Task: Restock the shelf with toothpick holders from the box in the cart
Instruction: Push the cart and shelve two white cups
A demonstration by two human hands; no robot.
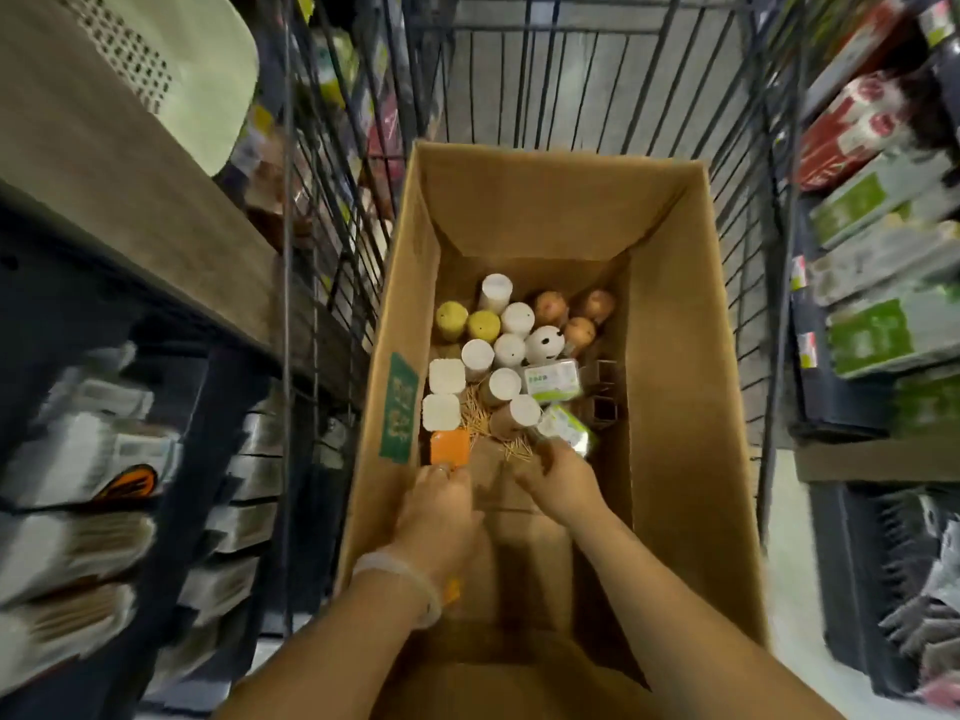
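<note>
An open cardboard box (675, 356) stands in a wire cart (571, 70). On its floor are several toothpick holders: white cylinders (506, 350), two yellow ones (467, 322), brown round ones (576, 314), two white square ones (444, 394) and an orange square holder (449, 448). Loose toothpicks (475, 413) lie among them. My left hand (441, 511) reaches down, its curled fingertips on the near edge of the orange holder. My right hand (558, 483) pinches the near end of a tilted clear green-labelled toothpick box (563, 433). Another such box (550, 379) lies behind it.
Shelves on the left (104, 459) hold stacked packaged goods under a wooden shelf board (130, 200). On the right, shelves (883, 304) carry green and red packages. The box walls are tall and close around both hands. A small orange piece (451, 589) shows under my left wrist.
</note>
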